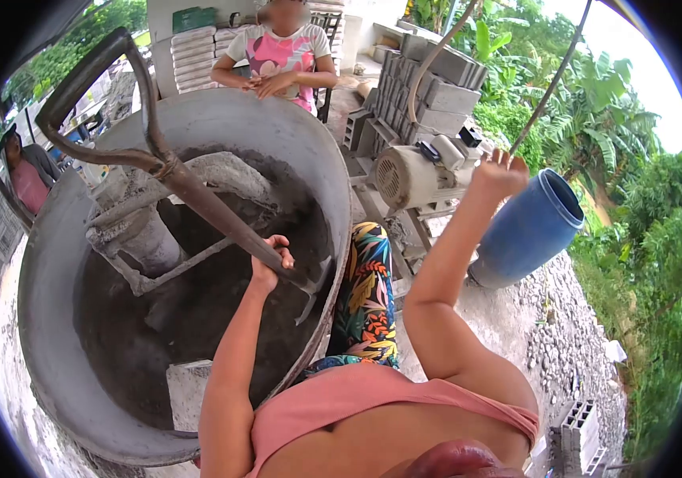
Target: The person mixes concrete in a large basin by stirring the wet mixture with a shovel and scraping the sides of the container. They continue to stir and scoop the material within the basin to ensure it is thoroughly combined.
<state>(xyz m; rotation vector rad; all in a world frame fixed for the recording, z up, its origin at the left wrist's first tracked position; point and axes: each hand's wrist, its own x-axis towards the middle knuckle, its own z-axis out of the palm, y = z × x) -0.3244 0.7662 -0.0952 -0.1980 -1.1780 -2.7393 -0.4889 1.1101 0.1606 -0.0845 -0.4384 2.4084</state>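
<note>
My left hand [272, 263] is closed around the lower shaft of a shovel [205, 195]. Its D-shaped handle rises to the upper left, and its partly visible blade points down inside a large round mixer drum [45, 350], near the right wall. Dark grey mix [205, 334] covers the drum floor, with crusted mixer arms [150, 239] above it. My right hand [503, 171] is raised beside a blue barrel [520, 235], its fingers curled. A thin dark pole [552, 76] meets those fingers; whether they grip it is hidden.
A motor [409, 175] stands right of the drum, before stacked concrete blocks [444, 95]. One person [293, 56] leans at the far rim; another person [29, 171] is at far left. A pale block [188, 390] is at the near rim. Gravel [564, 334] lies right.
</note>
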